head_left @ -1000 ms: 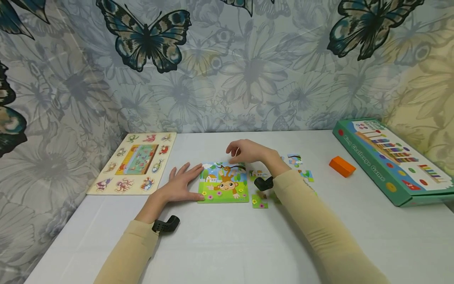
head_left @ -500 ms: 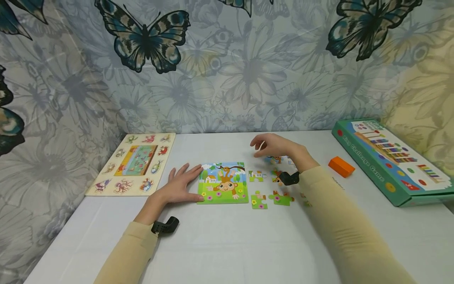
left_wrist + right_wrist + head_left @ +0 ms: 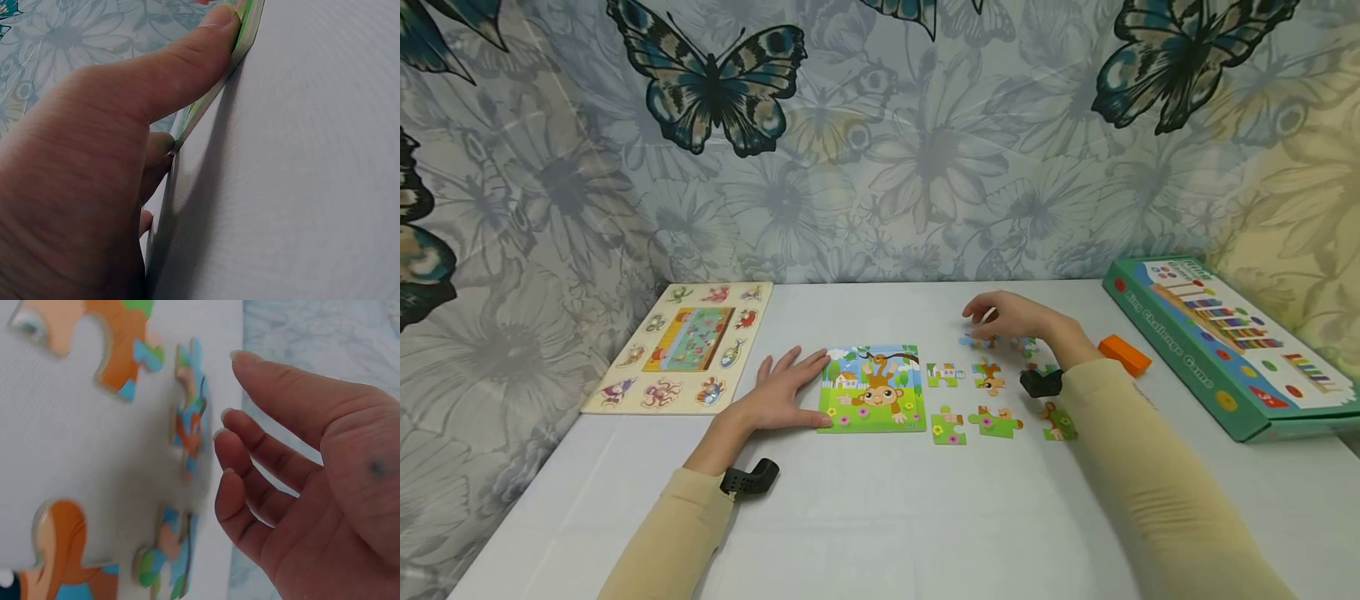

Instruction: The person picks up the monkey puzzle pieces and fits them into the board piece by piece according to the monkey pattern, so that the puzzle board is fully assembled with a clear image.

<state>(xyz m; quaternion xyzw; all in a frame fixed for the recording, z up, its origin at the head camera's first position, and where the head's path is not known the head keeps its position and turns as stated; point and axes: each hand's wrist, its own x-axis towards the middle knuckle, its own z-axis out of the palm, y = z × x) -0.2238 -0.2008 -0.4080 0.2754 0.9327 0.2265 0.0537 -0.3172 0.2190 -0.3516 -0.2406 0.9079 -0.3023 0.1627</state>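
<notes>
My left hand [image 3: 778, 393] lies spread on the white table, with its thumb and fingertips touching the left edge of a square puzzle board [image 3: 872, 392] picturing a monkey. The left wrist view shows the thumb [image 3: 187, 65] on the board's edge. Farther right, my right hand [image 3: 1022, 318] hovers over the back row of puzzle pieces, fingers loosely bent and holding nothing. In the right wrist view a blue-and-orange puzzle piece [image 3: 189, 422] lies just off its fingertips. Other loose pieces include a house piece [image 3: 943, 374], a monkey piece [image 3: 989, 377] and a green flower piece [image 3: 996, 422].
An orange block [image 3: 1124, 356] sits right of the pieces, beside a green game box [image 3: 1228, 350]. At the back left lies a cream board [image 3: 681, 348] with animal pictures. A butterfly-patterned wall [image 3: 880, 167] rises behind the table [image 3: 880, 517].
My right hand has moved right, from over the back edge of the monkey board to above the back row of loose pieces. The left hand has stayed at the board's edge.
</notes>
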